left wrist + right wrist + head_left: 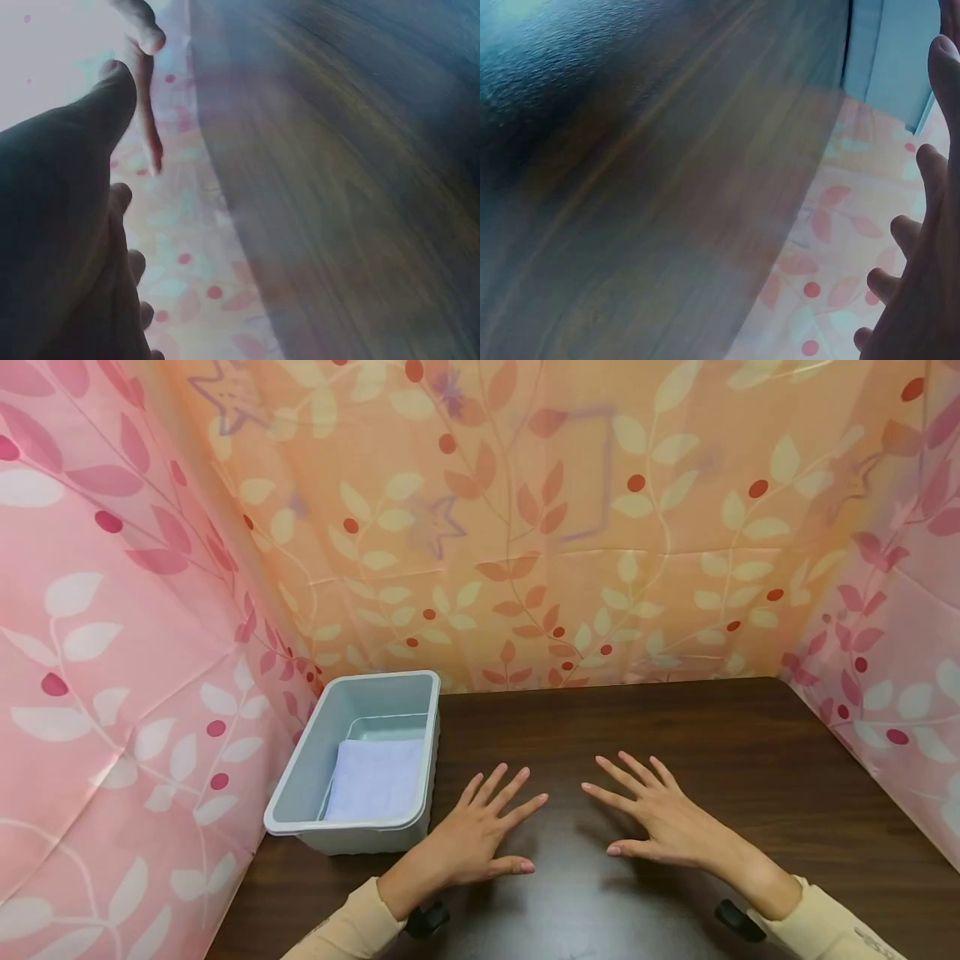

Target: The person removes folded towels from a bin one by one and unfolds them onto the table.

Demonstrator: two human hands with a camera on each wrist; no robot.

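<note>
Over the dark wood table, my left hand [477,831] is held with its fingers spread and straight, just right of a pale blue-grey plastic basin [360,837]. Inside the basin a folded, light lavender cloth [377,779] lies flat on the bottom. My right hand [663,821] hovers to the right, fingers likewise spread, and holds nothing. A gap separates the two hands. The left wrist view shows the left hand [71,202] from the thumb side, with part of the right hand beyond it. In the right wrist view the right hand [922,262] appears along the edge, apart from the basin [900,64].
The dark brown table [600,718] reaches back to an orange leaf-patterned curtain [517,527]. Pink patterned curtains stand at the left [135,652] and right [900,635]. The basin sits near the table's left edge. A dark strap piece [427,920] shows under the left wrist.
</note>
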